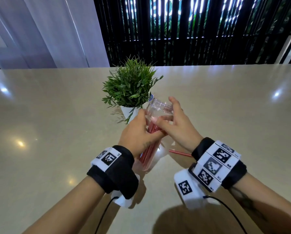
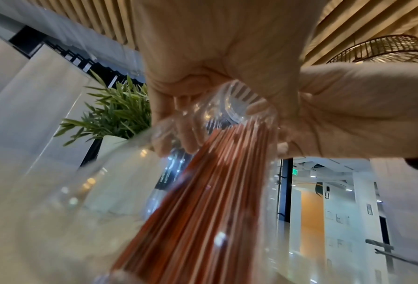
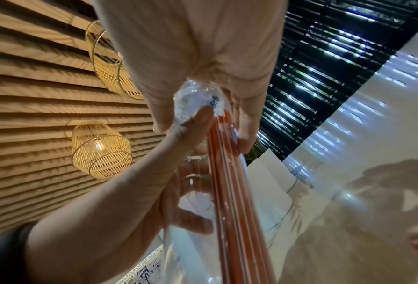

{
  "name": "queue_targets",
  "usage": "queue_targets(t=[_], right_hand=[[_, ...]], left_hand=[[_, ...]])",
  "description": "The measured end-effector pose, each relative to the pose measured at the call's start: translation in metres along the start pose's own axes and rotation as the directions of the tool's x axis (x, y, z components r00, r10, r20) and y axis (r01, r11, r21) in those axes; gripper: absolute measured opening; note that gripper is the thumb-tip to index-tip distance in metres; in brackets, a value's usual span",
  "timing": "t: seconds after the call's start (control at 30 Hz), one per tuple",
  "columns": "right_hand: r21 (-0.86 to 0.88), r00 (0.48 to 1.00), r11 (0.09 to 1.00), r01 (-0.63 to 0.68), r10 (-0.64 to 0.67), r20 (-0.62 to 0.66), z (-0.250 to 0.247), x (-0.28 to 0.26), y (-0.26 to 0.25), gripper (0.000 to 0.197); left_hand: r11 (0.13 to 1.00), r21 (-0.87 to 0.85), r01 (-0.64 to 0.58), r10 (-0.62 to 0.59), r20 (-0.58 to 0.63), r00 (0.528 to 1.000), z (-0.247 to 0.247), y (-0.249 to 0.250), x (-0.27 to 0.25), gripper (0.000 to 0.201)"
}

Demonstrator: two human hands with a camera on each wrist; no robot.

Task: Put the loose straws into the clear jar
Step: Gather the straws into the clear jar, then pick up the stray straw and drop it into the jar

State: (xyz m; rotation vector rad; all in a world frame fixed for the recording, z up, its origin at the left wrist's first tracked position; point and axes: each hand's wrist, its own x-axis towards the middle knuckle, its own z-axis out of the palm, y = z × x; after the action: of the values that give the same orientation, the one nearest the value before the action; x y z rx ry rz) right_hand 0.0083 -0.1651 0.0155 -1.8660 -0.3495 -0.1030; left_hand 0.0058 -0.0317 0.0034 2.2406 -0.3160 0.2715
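The clear jar (image 1: pixel 160 107) is tilted above the table, mouth pointing away from me, with a bundle of red straws (image 1: pixel 152 130) inside it. My left hand (image 1: pixel 141 129) grips the jar's body from the left. My right hand (image 1: pixel 173 115) curls round its neck from the right, thumb across the front. The left wrist view looks up the jar (image 2: pixel 130 192) along the straws (image 2: pixel 203 211). The right wrist view has the fingers wrapped about the jar's top (image 3: pixel 196 100) and straws (image 3: pixel 232 192). One loose red straw (image 1: pixel 180 153) lies on the table under my right wrist.
A green plant (image 1: pixel 129 85) in a white pot (image 1: pixel 128 110) stands just behind the jar, almost touching it. The beige table (image 1: pixel 57 115) stretches wide to both sides. A dark slatted screen rises past its far edge.
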Motion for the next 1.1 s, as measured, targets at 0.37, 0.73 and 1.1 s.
queue_targets(t=[0.37,0.73,1.1], right_hand=[[0.059,0.969,0.998,-0.022,0.007,0.247,-0.036,0.016,-0.024,0.072],[-0.777,0.906,0.624,-0.082,0.372,0.204,-0.053,0.004,0.05,0.054],[-0.924,0.867,0.382,0.02,0.453,0.206,-0.035,0.002,0.071,0.014]], left_hand=[[0.853,-0.467,0.234,-0.036,0.395,0.918,-0.02,-0.016,-0.003,0.098],[0.83,-0.458,0.32,-0.21,0.276,0.938,-0.008,-0.025,-0.01,0.078],[0.838,-0.412,0.357,-0.251,0.29,0.924,0.002,-0.028,-0.024,0.054]])
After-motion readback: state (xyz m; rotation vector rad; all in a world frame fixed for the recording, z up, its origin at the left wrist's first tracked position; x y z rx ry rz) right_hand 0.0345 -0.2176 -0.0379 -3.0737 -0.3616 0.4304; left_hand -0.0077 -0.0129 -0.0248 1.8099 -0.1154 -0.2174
